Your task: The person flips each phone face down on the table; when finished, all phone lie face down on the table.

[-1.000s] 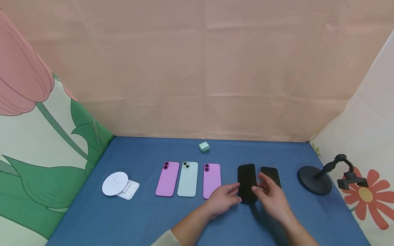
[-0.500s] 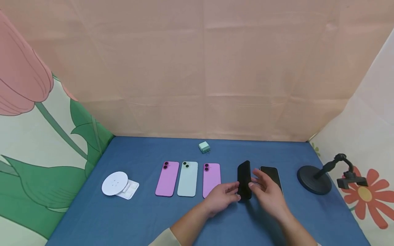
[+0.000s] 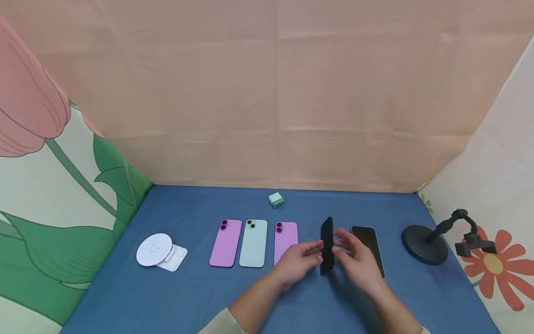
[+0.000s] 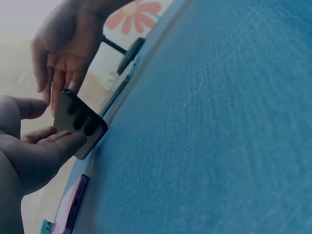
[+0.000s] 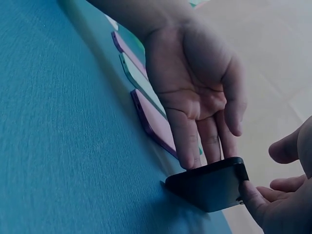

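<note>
Flanking the black phone (image 5: 209,189), left fingers (image 5: 184,139) partly hide a pink phone (image 5: 151,116).

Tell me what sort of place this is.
Probably a tabletop set staged for recording: a blue tabletop, a creased tan backdrop behind it, and a flower-printed panel closing off the right side.

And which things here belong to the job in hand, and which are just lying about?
Apparently in the job:
black phone, turned up on edge between left grip and right grip

Probably just lying about:
left pink phone
pale green phone
right pink phone
flat dark-screened phone
mint plug
white disc
white flat piece
black stand
</note>
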`<action>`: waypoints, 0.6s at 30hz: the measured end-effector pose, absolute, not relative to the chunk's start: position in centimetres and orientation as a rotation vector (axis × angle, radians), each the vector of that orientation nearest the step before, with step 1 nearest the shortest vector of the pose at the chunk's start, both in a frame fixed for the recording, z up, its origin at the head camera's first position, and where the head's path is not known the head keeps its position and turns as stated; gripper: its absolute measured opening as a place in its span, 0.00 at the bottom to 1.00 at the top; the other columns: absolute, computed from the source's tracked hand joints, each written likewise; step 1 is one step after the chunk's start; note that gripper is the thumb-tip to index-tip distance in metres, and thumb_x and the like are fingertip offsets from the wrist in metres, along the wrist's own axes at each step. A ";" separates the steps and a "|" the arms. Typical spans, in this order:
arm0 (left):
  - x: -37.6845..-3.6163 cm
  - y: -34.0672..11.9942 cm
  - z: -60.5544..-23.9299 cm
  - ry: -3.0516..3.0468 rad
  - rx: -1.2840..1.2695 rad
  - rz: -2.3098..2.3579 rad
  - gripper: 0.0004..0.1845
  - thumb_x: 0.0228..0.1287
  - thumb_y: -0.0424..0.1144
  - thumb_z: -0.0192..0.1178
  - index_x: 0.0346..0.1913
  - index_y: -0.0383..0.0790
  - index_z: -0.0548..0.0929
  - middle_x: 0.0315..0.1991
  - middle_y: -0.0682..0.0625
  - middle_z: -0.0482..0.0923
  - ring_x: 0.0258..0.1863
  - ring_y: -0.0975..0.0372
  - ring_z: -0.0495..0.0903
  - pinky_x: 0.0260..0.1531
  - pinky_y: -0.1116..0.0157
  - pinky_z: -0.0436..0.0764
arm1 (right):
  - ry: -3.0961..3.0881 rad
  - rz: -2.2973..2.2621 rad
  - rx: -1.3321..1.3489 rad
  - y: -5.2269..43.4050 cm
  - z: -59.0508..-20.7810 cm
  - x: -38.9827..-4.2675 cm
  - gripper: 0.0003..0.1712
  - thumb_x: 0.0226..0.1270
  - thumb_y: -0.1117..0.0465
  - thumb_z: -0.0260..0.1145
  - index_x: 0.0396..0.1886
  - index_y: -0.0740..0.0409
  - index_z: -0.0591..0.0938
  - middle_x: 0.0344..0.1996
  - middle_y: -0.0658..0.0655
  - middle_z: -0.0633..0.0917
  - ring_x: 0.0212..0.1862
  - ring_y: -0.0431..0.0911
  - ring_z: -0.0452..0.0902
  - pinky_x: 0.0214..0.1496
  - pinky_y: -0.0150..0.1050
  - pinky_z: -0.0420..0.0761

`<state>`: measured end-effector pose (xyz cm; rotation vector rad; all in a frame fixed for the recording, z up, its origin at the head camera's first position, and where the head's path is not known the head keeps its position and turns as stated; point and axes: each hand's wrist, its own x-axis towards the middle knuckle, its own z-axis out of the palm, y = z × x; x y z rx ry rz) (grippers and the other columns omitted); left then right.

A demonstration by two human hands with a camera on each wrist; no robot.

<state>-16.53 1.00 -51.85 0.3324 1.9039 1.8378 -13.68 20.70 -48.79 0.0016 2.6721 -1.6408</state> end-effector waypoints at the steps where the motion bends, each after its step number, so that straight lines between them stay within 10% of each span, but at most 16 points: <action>1: -16.6 0.9 -51.9 1.899 0.329 1.847 0.25 0.75 0.37 0.62 0.72 0.38 0.76 0.68 0.46 0.79 0.69 0.55 0.76 0.67 0.52 0.75 | 2.669 -1.646 -0.005 20.6 -48.9 -13.7 0.29 0.79 0.62 0.62 0.76 0.61 0.69 0.71 0.61 0.76 0.68 0.55 0.77 0.68 0.57 0.76; 9: -16.8 0.6 -51.8 1.879 0.294 1.890 0.24 0.74 0.36 0.62 0.70 0.37 0.78 0.66 0.48 0.80 0.65 0.56 0.80 0.64 0.54 0.78 | 2.583 -1.715 -0.028 19.9 -49.1 -14.2 0.30 0.78 0.64 0.63 0.75 0.63 0.70 0.70 0.62 0.77 0.65 0.54 0.79 0.60 0.30 0.78; 18: -16.9 -0.2 -51.7 1.891 0.272 1.875 0.22 0.73 0.36 0.63 0.68 0.37 0.81 0.65 0.44 0.80 0.63 0.54 0.81 0.63 0.54 0.78 | 2.540 -1.701 0.027 19.5 -49.4 -14.4 0.30 0.79 0.61 0.62 0.76 0.62 0.69 0.70 0.62 0.77 0.67 0.55 0.77 0.68 0.53 0.76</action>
